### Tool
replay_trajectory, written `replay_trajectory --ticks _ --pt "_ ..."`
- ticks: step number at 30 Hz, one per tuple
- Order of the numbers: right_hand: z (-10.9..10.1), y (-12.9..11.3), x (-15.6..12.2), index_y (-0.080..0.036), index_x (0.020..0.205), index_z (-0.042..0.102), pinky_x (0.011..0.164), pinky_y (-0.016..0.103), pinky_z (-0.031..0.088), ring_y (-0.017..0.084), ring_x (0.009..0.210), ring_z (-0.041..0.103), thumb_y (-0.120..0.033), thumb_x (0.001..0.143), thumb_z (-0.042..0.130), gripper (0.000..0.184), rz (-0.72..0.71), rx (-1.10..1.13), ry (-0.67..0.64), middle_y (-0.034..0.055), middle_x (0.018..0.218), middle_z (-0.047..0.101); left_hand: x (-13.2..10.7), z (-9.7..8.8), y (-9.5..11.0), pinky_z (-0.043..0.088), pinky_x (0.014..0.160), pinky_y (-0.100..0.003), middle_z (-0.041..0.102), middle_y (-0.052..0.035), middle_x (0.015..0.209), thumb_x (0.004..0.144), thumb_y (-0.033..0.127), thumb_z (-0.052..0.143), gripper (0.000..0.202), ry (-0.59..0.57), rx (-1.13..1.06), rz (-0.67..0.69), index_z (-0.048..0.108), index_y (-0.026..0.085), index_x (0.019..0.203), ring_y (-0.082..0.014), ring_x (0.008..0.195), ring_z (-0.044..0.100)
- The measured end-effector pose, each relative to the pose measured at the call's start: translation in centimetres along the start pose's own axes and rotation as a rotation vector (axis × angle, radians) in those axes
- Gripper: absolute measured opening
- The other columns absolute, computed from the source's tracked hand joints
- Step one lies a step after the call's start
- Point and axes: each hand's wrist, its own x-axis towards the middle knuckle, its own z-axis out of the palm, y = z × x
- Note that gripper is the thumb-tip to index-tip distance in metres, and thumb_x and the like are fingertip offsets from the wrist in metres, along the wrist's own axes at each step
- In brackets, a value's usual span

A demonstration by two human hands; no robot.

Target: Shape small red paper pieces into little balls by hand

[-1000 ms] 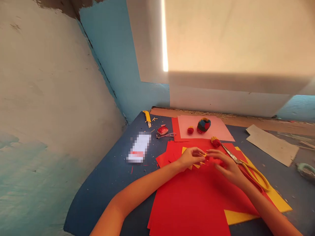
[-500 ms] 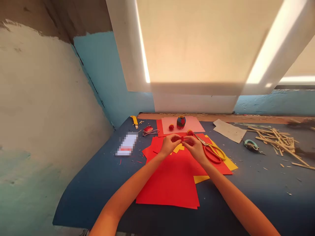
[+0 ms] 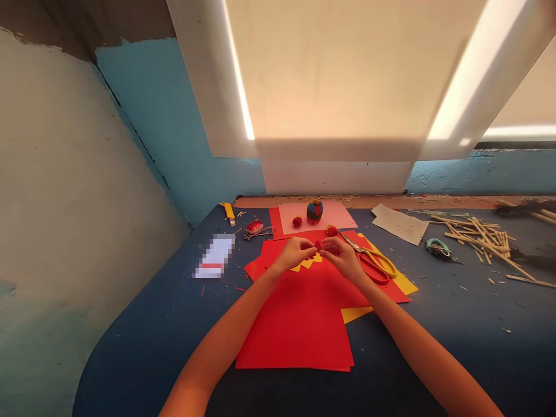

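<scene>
Between my fingertips is a small piece of red paper [image 3: 318,245], pinched from both sides. My left hand [image 3: 296,252] is closed on its left edge, and my right hand [image 3: 341,256] grips it from the right. Both hands hover over red sheets of paper [image 3: 299,324] stacked on the blue table. Small yellow paper pieces [image 3: 307,263] lie just below my fingers. Scissors [image 3: 377,263] with red and yellow handles rest beside my right hand. Beyond my hands stand a small multicoloured vase-like piece [image 3: 315,212] and two red-and-yellow balls [image 3: 297,221], [image 3: 331,230].
A yellow box cutter [image 3: 228,213], a red object with a cord [image 3: 254,227] and a blurred-out white rectangle [image 3: 215,256] lie to the left. On the right are thin sticks [image 3: 490,240], a teal tool [image 3: 438,248] and a pale sheet [image 3: 400,224]. Yellow paper [image 3: 406,282] shows under the red.
The red piece now shows larger and pointed between my fingertips. Both hands stay nearly in place, and the whole view has shifted slightly.
</scene>
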Motion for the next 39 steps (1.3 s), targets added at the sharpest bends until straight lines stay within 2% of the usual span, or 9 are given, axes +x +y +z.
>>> replay_trajectory --ticks 5,10,13,18,21,25,30,35,39 --pt "0.3 -0.1 0.0 -0.021 0.095 0.044 0.063 0.030 0.047 0.019 0.071 0.063 -0.036 0.076 0.055 0.027 0.047 -0.046 -0.018 0.0025 0.073 0.064 0.1 0.7 -0.9 0.045 0.057 -0.021 0.065 -0.0048 0.068 0.074 0.030 0.056 0.021 0.069 0.114 0.108 0.064 0.011 0.075 -0.0133 0.062 0.060" --pt "0.3 0.1 -0.3 -0.020 0.106 0.038 0.058 0.029 0.043 0.017 0.063 0.056 -0.029 0.084 0.042 0.024 -0.031 -0.336 -0.038 0.0026 0.076 0.057 -0.2 1.4 -0.7 0.042 0.054 -0.021 0.066 -0.0045 0.068 0.078 0.030 0.050 0.023 0.118 0.221 0.113 0.065 0.012 0.075 -0.0136 0.063 0.060" --pt "-0.3 0.1 -0.4 -0.019 0.109 0.039 0.057 0.028 0.043 0.016 0.062 0.055 -0.032 0.084 0.044 0.028 -0.007 -0.329 -0.097 0.0016 0.073 0.057 -0.4 1.5 -0.6 0.042 0.054 -0.021 0.067 -0.0043 0.069 0.077 0.030 0.052 0.022 0.108 0.238 0.104 0.066 0.013 0.074 -0.0138 0.063 0.060" --pt "-1.8 -0.4 -0.3 -0.020 0.095 0.056 0.067 0.029 0.046 0.019 0.080 0.061 -0.043 0.080 0.053 0.027 -0.040 -0.273 -0.051 0.0056 0.085 0.065 -0.8 1.5 -0.6 0.043 0.057 -0.021 0.068 -0.0044 0.074 0.076 0.031 0.054 0.022 0.054 0.146 0.109 0.069 0.014 0.077 -0.0144 0.067 0.061" --pt "-1.9 -0.9 -0.4 -0.020 0.086 0.062 0.067 0.029 0.046 0.019 0.079 0.061 -0.042 0.079 0.054 0.024 -0.052 -0.274 -0.074 0.0048 0.084 0.067 -1.0 1.5 -0.5 0.041 0.055 -0.020 0.066 -0.0033 0.068 0.074 0.027 0.055 0.020 0.019 0.133 0.114 0.069 0.013 0.074 -0.0129 0.063 0.058" --pt "-1.5 -1.3 -0.6 -0.020 0.076 0.063 0.064 0.027 0.046 0.016 0.071 0.061 -0.035 0.080 0.054 0.017 -0.048 -0.263 -0.099 0.0021 0.074 0.067 -1.2 1.4 -0.3 0.041 0.056 -0.020 0.066 -0.0028 0.070 0.075 0.026 0.053 0.021 -0.017 0.187 0.124 0.069 0.014 0.077 -0.0121 0.062 0.057" --pt "-1.5 -1.5 -0.7 -0.020 0.077 0.063 0.063 0.027 0.046 0.016 0.069 0.061 -0.033 0.080 0.055 0.015 -0.033 -0.234 -0.130 0.0018 0.074 0.068 -1.3 1.1 0.3 0.043 0.059 -0.020 0.069 -0.0036 0.077 0.077 0.026 0.050 0.023 -0.038 0.212 0.155 0.069 0.015 0.079 -0.0123 0.066 0.058" --pt "-1.1 -1.4 -0.9 -0.021 0.075 0.063 0.061 0.027 0.045 0.016 0.065 0.061 -0.025 0.079 0.052 0.012 -0.150 -0.331 -0.030 0.0017 0.071 0.068 -1.4 1.2 0.5 0.044 0.062 -0.019 0.069 -0.0022 0.074 0.076 0.021 0.049 0.020 -0.018 0.128 0.182 0.068 0.015 0.071 -0.0126 0.070 0.060" --pt "-1.1 -1.2 -1.2 -0.022 0.078 0.064 0.061 0.027 0.047 0.015 0.063 0.061 -0.022 0.079 0.051 0.013 -0.241 -0.369 -0.016 0.0011 0.071 0.068 -1.4 1.2 0.5 0.045 0.061 -0.019 0.069 -0.0012 0.072 0.074 0.017 0.049 0.020 -0.012 0.105 0.183 0.069 0.015 0.071 -0.0119 0.068 0.061"
